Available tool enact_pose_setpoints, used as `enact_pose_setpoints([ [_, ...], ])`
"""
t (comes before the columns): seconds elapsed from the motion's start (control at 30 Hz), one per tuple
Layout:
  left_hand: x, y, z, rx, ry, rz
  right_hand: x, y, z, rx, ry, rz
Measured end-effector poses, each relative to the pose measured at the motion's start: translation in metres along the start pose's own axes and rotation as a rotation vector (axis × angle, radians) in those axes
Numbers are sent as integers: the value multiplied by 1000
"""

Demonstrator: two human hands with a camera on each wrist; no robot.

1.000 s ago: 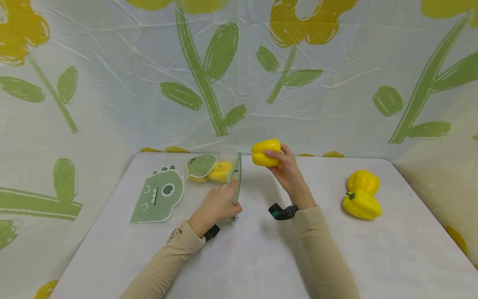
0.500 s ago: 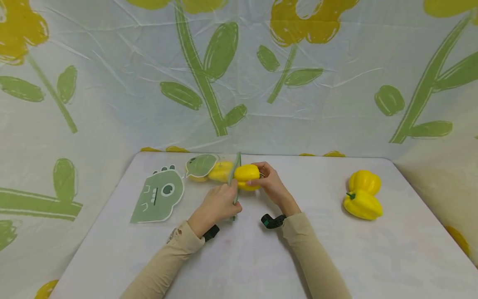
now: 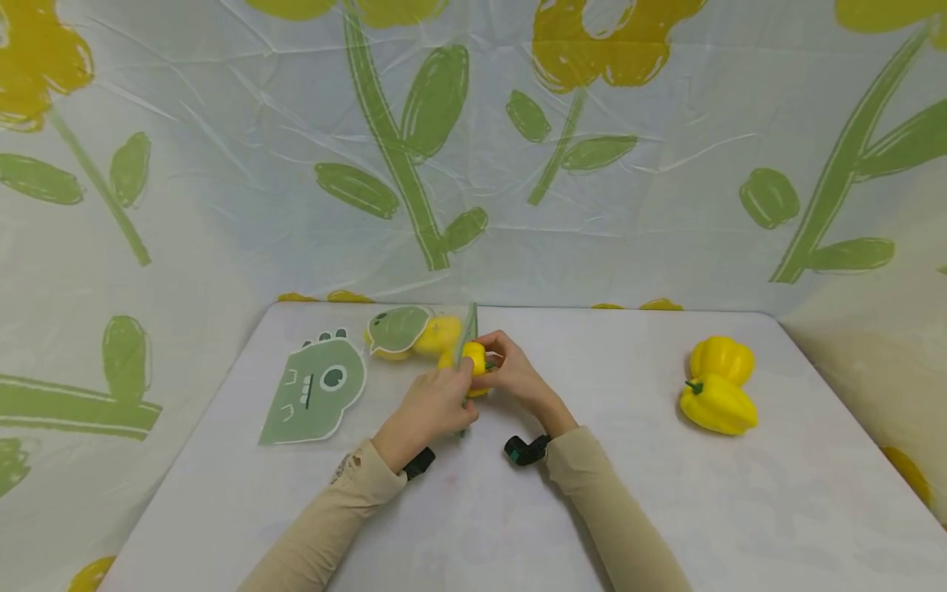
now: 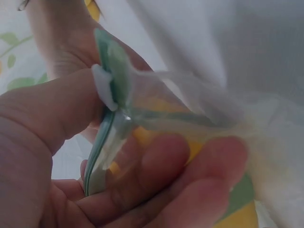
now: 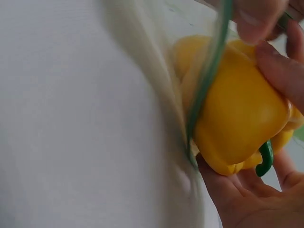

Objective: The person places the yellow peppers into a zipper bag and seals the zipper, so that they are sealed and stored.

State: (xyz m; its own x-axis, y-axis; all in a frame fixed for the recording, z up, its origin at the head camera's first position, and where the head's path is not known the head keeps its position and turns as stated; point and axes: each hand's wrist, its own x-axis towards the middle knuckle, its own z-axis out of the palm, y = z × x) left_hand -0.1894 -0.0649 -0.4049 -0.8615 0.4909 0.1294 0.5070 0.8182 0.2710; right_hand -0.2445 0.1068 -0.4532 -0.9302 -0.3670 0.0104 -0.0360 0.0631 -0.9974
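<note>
A clear zip bag with green dinosaur prints (image 3: 314, 393) lies on the table, its green-edged mouth (image 5: 208, 80) raised and facing right. My left hand (image 3: 431, 401) pinches that edge by a small white slider, seen in the left wrist view. A yellow bell pepper (image 5: 244, 107) with a green stem is in my right hand (image 3: 524, 383), gripped between thumb and fingers. In the right wrist view, the pepper's far end is past the green edge, inside the mouth; its stem end is outside. Yellow shapes like peppers (image 3: 442, 335) show through the bag's film farther back.
Two more yellow bell peppers lie touching at the right of the white table (image 3: 607, 493): one behind (image 3: 722, 358), one in front with its green stem showing (image 3: 718, 405). A flower-printed cloth (image 3: 666, 222) stands behind the table and along its sides.
My right hand has brought the bell pepper down and left, from the air right of the bag into its mouth. My left hand has stayed on the bag's edge.
</note>
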Motion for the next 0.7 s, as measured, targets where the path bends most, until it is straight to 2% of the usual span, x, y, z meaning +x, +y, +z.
enact_pose_setpoints([
  [0.13,0,1,1,1,-13,-9,-1,-2,7,-91,-1,-10],
  [0.3,0,0,3,6,0,-9,-3,-2,-1,-138,-133,-20],
  [0.37,0,-1,4,6,7,-1,-1,3,-6,-151,-161,-29],
  [0.53,-1,-1,5,9,15,16,1,7,-3,-125,-151,-47],
  [0.7,0,-2,5,4,24,20,0,3,-3,-93,-144,-12],
])
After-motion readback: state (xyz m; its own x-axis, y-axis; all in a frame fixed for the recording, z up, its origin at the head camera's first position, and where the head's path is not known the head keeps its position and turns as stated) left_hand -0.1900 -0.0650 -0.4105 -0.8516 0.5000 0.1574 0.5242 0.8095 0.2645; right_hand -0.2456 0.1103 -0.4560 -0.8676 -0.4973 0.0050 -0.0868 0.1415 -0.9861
